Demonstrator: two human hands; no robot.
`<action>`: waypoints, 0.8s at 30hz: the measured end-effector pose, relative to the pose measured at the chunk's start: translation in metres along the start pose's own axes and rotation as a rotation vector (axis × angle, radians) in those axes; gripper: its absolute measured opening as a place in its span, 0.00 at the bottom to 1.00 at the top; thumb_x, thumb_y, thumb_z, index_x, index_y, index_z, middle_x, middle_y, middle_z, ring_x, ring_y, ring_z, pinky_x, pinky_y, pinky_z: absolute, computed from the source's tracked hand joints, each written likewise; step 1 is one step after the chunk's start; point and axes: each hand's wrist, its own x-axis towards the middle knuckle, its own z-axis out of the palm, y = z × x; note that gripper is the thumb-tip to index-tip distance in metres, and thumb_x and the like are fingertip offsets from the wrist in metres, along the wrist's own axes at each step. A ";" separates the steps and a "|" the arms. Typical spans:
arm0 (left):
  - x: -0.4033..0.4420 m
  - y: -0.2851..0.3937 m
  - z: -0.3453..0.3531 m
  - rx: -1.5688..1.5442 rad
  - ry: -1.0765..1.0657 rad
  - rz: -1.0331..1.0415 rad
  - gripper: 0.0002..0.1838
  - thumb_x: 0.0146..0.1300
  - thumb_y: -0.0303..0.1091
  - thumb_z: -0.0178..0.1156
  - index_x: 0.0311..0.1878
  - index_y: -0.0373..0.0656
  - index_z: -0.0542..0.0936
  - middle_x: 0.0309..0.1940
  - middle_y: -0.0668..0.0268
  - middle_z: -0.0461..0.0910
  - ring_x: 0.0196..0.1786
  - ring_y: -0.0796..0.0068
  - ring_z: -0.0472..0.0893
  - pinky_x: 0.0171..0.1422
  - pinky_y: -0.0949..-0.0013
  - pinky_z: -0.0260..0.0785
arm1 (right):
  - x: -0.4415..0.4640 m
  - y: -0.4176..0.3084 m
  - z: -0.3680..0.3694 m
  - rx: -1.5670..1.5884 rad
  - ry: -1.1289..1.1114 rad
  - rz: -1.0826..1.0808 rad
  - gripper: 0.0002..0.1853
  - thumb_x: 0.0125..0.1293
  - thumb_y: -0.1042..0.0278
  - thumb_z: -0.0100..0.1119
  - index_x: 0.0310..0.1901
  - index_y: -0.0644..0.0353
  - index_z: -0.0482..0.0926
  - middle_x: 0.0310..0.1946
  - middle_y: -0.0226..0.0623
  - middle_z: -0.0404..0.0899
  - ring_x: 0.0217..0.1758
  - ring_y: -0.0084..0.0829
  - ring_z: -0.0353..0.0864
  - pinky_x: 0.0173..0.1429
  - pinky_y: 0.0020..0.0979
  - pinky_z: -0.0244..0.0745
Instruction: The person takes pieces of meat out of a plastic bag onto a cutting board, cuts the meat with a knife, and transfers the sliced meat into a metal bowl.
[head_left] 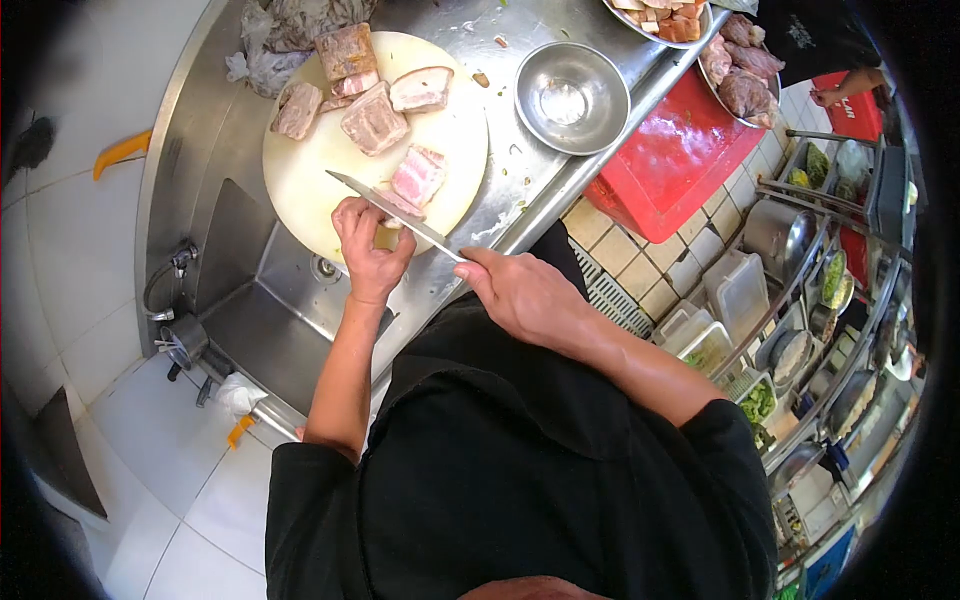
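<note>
Black shirt (540, 480) nearest the camera; beyond, both hands at a round cutting board (310, 182).

Right hand (520, 295) wrapped tightly around the handle of a knife (425, 234), with blade slanted across the near end of a streaky meat piece (420, 175), presumably for firm control. Left hand (370, 248) curled close beside the blade at the same meat, likely for steadying; impossible to tell whether pinching or merely pressing. Other meat pieces (375, 118) grouped toward the board's far side, probably for working room. Steel bowl (545, 75) near the board on the metal counter (508, 195), apparently for easy reach; sink (285, 320) on the near left.
</note>
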 end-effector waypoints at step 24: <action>0.000 -0.004 0.008 -0.051 0.100 0.013 0.18 0.37 0.24 0.70 0.36 0.44 0.77 0.44 0.59 0.77 0.55 0.50 0.73 0.66 0.50 0.64 | 0.021 0.014 0.017 0.007 -0.005 -0.059 0.26 0.84 0.50 0.41 0.49 0.66 0.81 0.37 0.65 0.84 0.47 0.67 0.83 0.54 0.62 0.75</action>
